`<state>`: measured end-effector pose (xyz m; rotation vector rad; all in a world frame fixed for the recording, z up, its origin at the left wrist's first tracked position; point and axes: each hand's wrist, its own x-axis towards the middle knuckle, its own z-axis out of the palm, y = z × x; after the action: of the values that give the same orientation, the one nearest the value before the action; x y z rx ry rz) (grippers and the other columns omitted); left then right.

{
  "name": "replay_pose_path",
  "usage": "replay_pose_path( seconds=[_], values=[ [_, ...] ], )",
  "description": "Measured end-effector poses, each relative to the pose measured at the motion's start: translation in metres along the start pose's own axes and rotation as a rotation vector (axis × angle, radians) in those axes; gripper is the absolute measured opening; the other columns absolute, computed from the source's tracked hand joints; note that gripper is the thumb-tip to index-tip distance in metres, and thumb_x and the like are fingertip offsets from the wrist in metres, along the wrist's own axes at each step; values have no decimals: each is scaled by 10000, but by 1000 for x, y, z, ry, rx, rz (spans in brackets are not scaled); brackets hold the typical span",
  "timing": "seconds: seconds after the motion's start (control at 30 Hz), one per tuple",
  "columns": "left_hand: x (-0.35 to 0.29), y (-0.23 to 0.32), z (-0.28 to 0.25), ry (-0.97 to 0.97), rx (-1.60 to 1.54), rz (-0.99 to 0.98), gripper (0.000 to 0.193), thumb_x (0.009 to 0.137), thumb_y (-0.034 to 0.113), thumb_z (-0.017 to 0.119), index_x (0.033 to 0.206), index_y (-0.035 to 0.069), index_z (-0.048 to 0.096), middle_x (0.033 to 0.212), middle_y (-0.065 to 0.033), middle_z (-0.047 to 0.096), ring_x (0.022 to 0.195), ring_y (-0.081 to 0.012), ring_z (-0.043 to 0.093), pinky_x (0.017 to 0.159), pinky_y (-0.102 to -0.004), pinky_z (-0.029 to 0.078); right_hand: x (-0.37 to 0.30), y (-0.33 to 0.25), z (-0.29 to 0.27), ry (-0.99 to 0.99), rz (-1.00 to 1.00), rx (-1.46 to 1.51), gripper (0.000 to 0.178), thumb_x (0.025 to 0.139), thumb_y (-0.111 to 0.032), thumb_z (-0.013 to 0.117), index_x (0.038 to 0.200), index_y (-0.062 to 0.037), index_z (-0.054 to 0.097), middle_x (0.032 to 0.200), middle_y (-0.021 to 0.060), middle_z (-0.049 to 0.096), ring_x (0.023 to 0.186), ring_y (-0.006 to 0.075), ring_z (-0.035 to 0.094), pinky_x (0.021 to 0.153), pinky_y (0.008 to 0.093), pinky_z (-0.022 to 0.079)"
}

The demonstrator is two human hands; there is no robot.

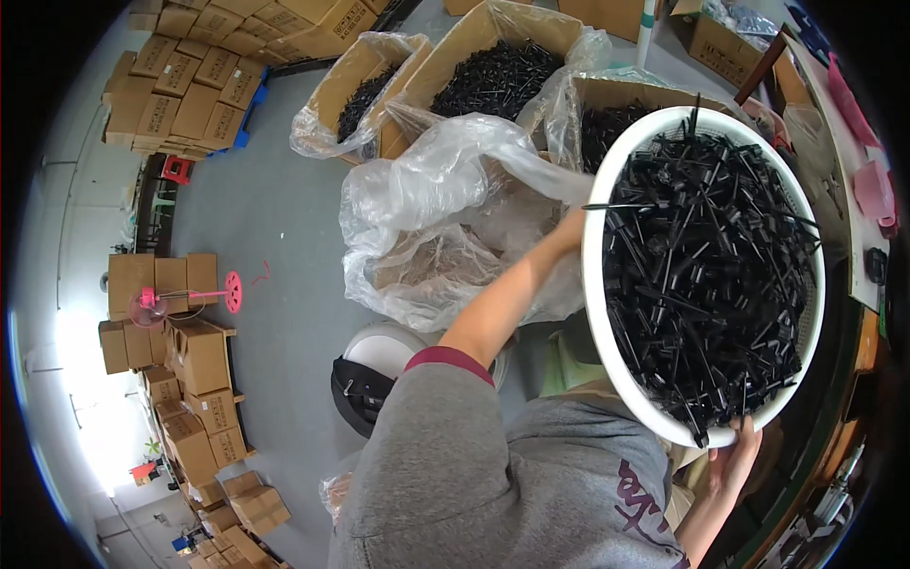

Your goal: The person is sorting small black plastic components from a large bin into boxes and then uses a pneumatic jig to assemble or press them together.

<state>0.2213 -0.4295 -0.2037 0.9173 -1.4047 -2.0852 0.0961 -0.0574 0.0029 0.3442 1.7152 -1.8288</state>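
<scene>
A round white plastic basket point(597, 313) is heaped with thin black plastic parts point(706, 275), many with long stems. I hold it up at the right, tilted so its contents face me. My left hand point(574, 229) grips the basket's left side, its fingers hidden behind the rim. At the basket's near edge, my right hand point(737, 455) is closed over the rim with its fingertips showing. A few black stems stick out past the rim. Left of the basket stands an open carton lined with a transparent plastic bag point(417, 190), its loose film bunched beside my left forearm.
Farther off stand cartons of black parts: a small one point(365, 100), a larger one point(498, 81) and another partly behind the basket point(607, 128). A workbench point(864, 256) runs along the right. A white round stool point(384, 351) with a black bag point(360, 394) is at my left. Stacked boxes point(194, 95) line the wall.
</scene>
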Motion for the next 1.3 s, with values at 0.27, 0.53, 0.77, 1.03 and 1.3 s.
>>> replay_pose_path(
  seconds=[0.27,0.53,0.77,1.03,1.3],
  values=[
    [-107,-20,-11,195,647,23,652,835,207,710,1424,76,463,1274,-133,548,1170,-267,502,970,-426,402,-30,-18,13,-110,-43,-69,231,948,-181,582,1087,-34,470,806,35,546,474,130,543,292,246,414],
    [-134,-52,-12,206,857,-78,682,809,210,704,1433,86,456,1375,-150,451,1259,-323,423,1037,-498,332,-46,-13,45,-220,124,-77,315,860,-116,566,1112,23,437,756,86,543,429,186,543,271,292,451],
    [-177,28,-61,113,1250,314,710,787,213,699,1441,94,450,1465,-165,367,1337,-371,353,1096,-562,271,-43,-17,60,-171,128,-13,199,849,-24,518,1005,29,407,692,124,534,394,219,520,263,338,461],
    [-93,121,-189,161,1925,-222,164,798,199,652,893,70,689,997,-177,702,905,-353,682,786,-523,529,-23,-7,33,-233,82,-153,249,914,-143,554,1108,-33,441,822,78,555,501,165,551,293,263,427],
    [76,257,-97,-131,1203,99,610,753,32,729,1335,120,571,1215,-223,657,1130,-285,643,951,-416,529,-35,11,65,-322,224,-173,249,846,-67,538,1069,-22,437,747,107,539,428,217,541,261,315,448]
  ],
)
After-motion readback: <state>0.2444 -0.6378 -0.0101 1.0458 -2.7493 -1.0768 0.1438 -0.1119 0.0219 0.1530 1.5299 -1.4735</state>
